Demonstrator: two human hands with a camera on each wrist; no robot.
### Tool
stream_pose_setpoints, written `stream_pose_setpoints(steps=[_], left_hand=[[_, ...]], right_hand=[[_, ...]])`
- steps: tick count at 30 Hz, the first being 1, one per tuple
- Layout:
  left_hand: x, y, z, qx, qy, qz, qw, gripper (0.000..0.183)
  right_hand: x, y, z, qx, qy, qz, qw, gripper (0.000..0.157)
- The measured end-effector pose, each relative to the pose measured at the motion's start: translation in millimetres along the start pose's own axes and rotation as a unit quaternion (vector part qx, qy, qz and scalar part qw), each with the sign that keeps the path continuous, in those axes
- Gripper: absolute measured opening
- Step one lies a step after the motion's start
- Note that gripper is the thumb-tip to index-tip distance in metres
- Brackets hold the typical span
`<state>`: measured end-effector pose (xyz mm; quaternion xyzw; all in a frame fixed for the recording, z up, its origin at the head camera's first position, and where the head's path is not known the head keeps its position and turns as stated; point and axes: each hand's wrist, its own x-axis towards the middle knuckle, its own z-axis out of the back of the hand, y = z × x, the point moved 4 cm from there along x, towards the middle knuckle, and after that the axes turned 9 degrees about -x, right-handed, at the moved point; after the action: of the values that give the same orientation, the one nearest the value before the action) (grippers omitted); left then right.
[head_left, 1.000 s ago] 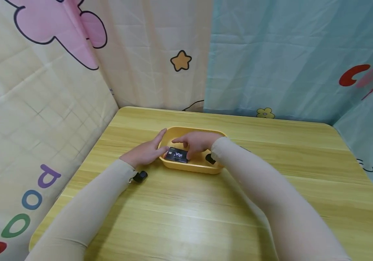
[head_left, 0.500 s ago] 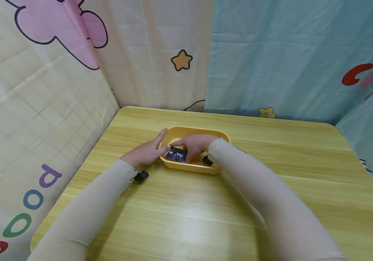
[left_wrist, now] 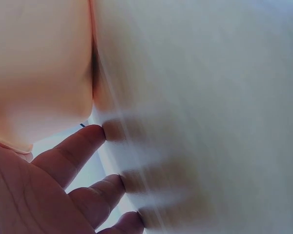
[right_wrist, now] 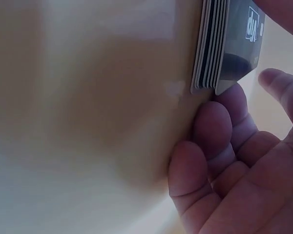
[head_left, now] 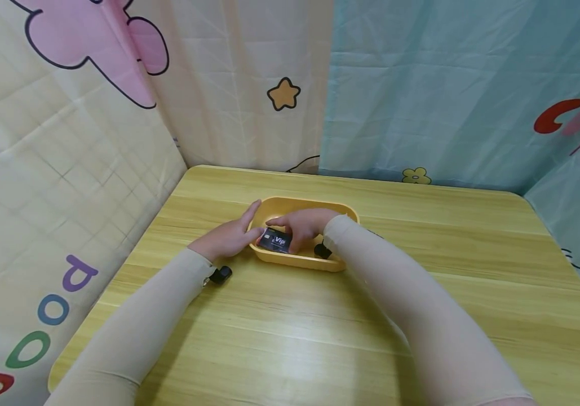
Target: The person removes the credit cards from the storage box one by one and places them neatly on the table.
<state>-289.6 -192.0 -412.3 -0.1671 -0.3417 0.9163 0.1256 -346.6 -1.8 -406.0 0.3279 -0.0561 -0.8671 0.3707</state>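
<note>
A shallow orange-yellow tray sits on the table. Inside its left half lies a neat stack of cards, the top one black and marked "Vip"; the right wrist view shows several card edges. My right hand reaches into the tray and holds the stack between thumb and curled fingers at its right end. My left hand steadies the tray's left end, thumb over the rim beside the cards. In the left wrist view, its extended fingers touch the tabletop beside the tray's outer wall.
Wood-grain tabletop surrounds the tray. A printed curtain hangs behind and to the sides, with a thin black cable at the back edge. Small black wrist cameras hang under the sleeves.
My right hand has shifted slightly left and settled lower around the card stack, its index finger dipping closer to the cards. The left hand and tray hold their place.
</note>
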Motion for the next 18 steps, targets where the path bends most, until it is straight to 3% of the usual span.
stream_pose_setpoints(steps=[8,18], left_hand=[[-1.0,-1.7,1.3,0.006,0.002,0.003,1.0,0.08],[-2.5,-4.6,1.2,0.004,0.001,0.003,1.0,0.08]], right_hand=[[-0.7,1.9,0.2,-0.007,-0.006,0.012,1.0,0.096],[-0.3,2.1,0.5,-0.004,0.009,0.017,1.0,0.107]])
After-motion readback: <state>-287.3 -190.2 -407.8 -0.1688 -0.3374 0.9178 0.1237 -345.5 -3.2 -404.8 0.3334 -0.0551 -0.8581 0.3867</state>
